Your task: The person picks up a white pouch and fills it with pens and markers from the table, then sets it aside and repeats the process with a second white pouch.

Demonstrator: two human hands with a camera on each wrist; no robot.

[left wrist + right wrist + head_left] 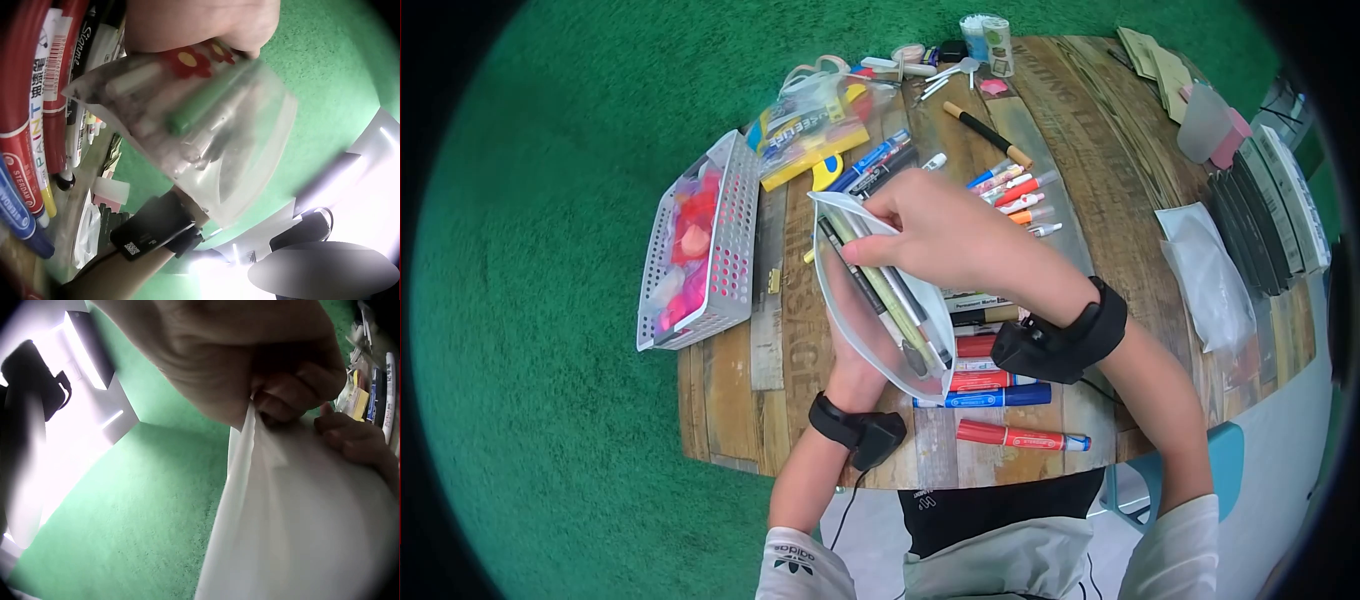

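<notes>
A translucent white pencil pouch (832, 285) is held tilted over the table, its mouth gaping. Several pens (890, 300) lie lengthwise inside, green, black and grey. My left hand (865, 352) grips the pouch from its underside, partly hidden behind it. In the left wrist view, red flowers (187, 60) and a green pen (200, 106) show at the pouch. Reaching across from the right, my right hand (945, 225) pinches the pouch's upper rim, thumb over the opening. The right wrist view shows its curled fingers (290, 394) at the gathered edge.
Red and blue markers (1000, 396) lie below and right of the pouch, with slimmer pens (1020, 195) beyond. A white basket (735, 260) of pink items stands left. A yellow-edged bag (810, 135) lies at the back; dark upright folders (1250, 230) stand at the right.
</notes>
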